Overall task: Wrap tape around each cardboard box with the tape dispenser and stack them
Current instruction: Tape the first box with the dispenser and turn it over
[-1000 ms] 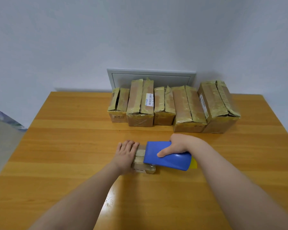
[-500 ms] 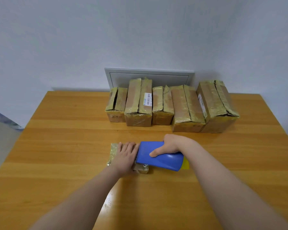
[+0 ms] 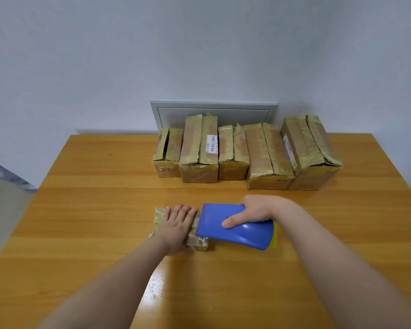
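- Wall: plain, pale; fills the upper half of the view behind the table.
- Table: wooden, orange-brown planks; its far edge runs along the wall.
- Row: five cardboard boxes standing side by side at the far edge of the table, right of centre. Adjacent boxes touch or nearly touch. Each top carries yellowish glossy tape in lengthwise bands, wrinkled at the ends. The rightmost box is turned at an angle to the others. None sits on another.
- Panel: grey, framed, set in the wall directly behind the row; its lower part is hidden by the boxes.
- Dispenser: blue shell with a yellow part showing at its right end. It lies tilted, its left end over the right part of the small box.
- Right hand: grips the dispenser, thumb laid across the top face, fingers curled over the far edge.
- Left hand: flat on top of the small box, fingers straight and together, pressing down; grasps nothing.
- Small box: lies flat at the table's centre, well apart from the row, largely covered by the left hand and dispenser. Taped surface shows at its left end; its near right corner is visible.
- Label: white, barcoded, on top of the second box from the left.
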